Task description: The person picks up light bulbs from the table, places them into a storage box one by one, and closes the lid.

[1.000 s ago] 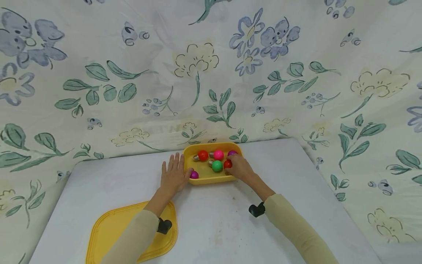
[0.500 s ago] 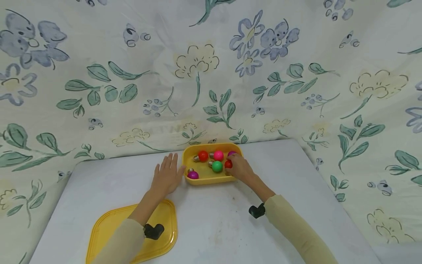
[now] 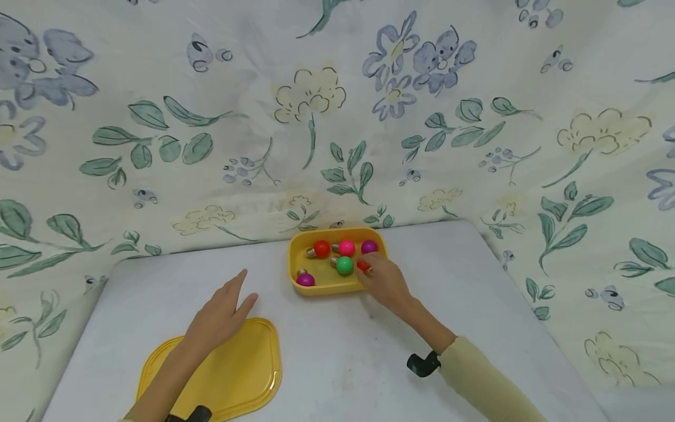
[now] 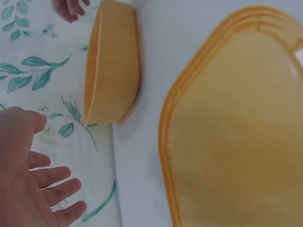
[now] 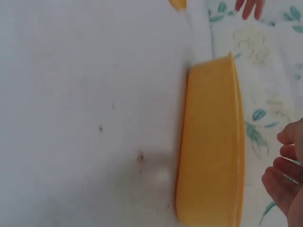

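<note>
My right hand (image 3: 387, 282) pinches a small red light bulb (image 3: 364, 268) over the right front part of the yellow bin (image 3: 329, 289). In the right wrist view its fingers are curled, with the bulb hidden. Inside the bin lie another red bulb (image 3: 321, 248), a pink bulb (image 3: 346, 248), a green bulb (image 3: 345, 265) and two purple ones. One purple bulb (image 3: 369, 247) is in the back right corner, the other (image 3: 305, 280) at the front left. My left hand (image 3: 217, 319), holding nothing, hovers with spread fingers by the yellow tray (image 3: 239, 369).
The bin stands at the back edge of the white table (image 3: 327, 351), against a flowered cloth (image 3: 337, 117). The flat tray lies at the front left, partly under the left forearm.
My left hand has come away from the bin's left end, back and left toward the tray. The right hand has lifted the red bulb slightly, uncovering the purple bulb behind it.
</note>
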Action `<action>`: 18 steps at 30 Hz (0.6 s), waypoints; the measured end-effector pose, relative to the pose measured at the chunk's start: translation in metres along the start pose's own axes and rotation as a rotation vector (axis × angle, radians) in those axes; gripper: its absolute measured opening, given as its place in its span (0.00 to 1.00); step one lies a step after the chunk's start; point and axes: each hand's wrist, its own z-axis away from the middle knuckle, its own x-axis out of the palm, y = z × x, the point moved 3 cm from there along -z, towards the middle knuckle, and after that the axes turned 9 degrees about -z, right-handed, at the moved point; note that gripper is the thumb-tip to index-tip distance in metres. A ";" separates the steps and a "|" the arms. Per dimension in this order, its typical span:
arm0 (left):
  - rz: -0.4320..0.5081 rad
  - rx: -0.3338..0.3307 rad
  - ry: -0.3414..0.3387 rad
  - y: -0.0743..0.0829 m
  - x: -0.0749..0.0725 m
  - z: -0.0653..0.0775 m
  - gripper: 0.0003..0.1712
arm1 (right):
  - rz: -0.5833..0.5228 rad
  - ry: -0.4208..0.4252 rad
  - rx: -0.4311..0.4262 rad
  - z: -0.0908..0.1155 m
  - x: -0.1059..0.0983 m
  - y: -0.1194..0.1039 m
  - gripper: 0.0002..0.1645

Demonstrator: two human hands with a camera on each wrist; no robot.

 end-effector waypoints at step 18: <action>-0.053 -0.224 -0.132 -0.071 0.008 0.085 0.37 | -0.406 -0.329 0.142 0.054 0.059 -0.064 0.09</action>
